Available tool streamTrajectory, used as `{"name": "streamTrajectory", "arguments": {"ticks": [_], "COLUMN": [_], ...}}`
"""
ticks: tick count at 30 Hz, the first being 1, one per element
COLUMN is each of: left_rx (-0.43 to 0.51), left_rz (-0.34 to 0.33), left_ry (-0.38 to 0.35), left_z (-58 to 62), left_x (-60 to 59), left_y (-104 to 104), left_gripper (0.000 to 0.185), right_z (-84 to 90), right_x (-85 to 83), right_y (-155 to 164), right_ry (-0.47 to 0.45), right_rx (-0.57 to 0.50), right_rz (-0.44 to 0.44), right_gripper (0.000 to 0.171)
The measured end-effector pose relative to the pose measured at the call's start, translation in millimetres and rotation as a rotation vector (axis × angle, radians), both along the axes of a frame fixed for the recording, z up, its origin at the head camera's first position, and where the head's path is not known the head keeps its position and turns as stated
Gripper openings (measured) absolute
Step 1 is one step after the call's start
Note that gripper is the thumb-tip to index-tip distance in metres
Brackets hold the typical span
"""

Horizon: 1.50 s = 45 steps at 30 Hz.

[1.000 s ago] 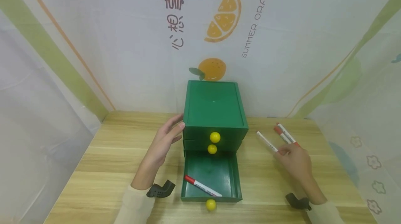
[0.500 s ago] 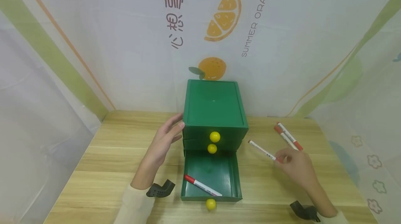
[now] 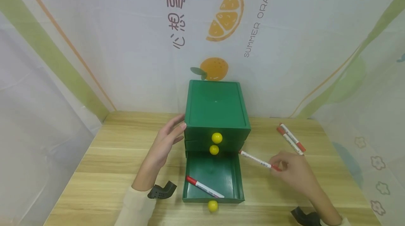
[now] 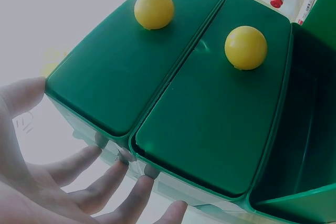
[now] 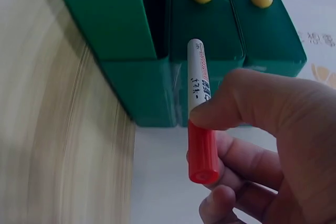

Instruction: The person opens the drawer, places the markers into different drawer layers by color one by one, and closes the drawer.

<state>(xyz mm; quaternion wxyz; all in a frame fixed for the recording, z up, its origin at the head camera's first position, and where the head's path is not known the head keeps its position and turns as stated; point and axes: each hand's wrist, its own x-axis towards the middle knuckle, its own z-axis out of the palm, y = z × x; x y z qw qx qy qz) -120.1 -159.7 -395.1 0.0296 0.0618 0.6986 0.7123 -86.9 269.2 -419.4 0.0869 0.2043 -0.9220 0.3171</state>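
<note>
Head view: the green drawer box (image 3: 216, 113) has its lowest drawer (image 3: 213, 178) open with one marker (image 3: 204, 187) inside. At 3 o'clock the right hand (image 3: 292, 171) pinches a second marker (image 3: 259, 161); two more markers (image 3: 291, 138) lie at 2 o'clock on the table (image 3: 110, 169).

Left wrist view: the left hand (image 4: 68, 182), fingers (image 4: 110, 179) straight, rests against the box; two yellow knobs (image 4: 245, 47) show.

Right wrist view: thumb and fingers (image 5: 247, 100) grip the marker near its red cap.

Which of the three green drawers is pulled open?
The bottom drawer of the green plastic cabinet. It juts out toward the viewer with a red-capped white marker lying inside, while the two drawers above sit flush and closed.
</note>
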Motion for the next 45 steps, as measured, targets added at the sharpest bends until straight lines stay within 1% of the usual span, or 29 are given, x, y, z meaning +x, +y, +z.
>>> {"name": "streamTrajectory", "arguments": {"ticks": [3, 6, 11, 15, 26, 33, 41, 45], "left_rx": [0.001, 0.002, 0.002, 0.005, -0.003, -0.005, -0.007, -0.012], "left_rz": [-0.001, -0.002, 0.0, 0.002, 0.0, -0.001, 0.0, -0.002], "left_ry": [0.001, 0.0, -0.002, -0.001, -0.001, -0.001, 0.001, 0.004], "left_z": [-0.1, -0.1, 0.1, -0.1, 1.6, 1.4, 0.7, 0.7], "left_x": [-0.2, -0.5, -0.4, -0.4, -0.5, -0.7, -0.4, -0.3], "left_y": [0, 0, 0, 0, 1, 0, -1, 0], "left_gripper": [0.06, 0.061, 0.06, 0.06, 0.061, 0.061, 0.061, 0.062], "right_z": [0.0, 0.8, 2.6, 1.7, 3.4, 6.3, 8.6, 7.2], "right_x": [0.4, 0.3, -1.1, -3.9, -12.7, -15.9, -18.4, -20.6], "right_y": [-8, -17, -36, -50, -81, -101, -123, -128], "right_ry": [0.003, -0.012, -0.045, -0.043, -0.029, 0.008, -0.075, -0.08], "right_rx": [0.005, 0.016, 0.049, 0.082, 0.161, 0.223, 0.303, 0.325], "right_rz": [0.024, 0.035, 0.062, 0.106, 0.263, 0.343, 0.397, 0.42], "right_gripper": [0.032, 0.034, 0.032, 0.028, 0.017, 0.013, 0.011, 0.01]}}
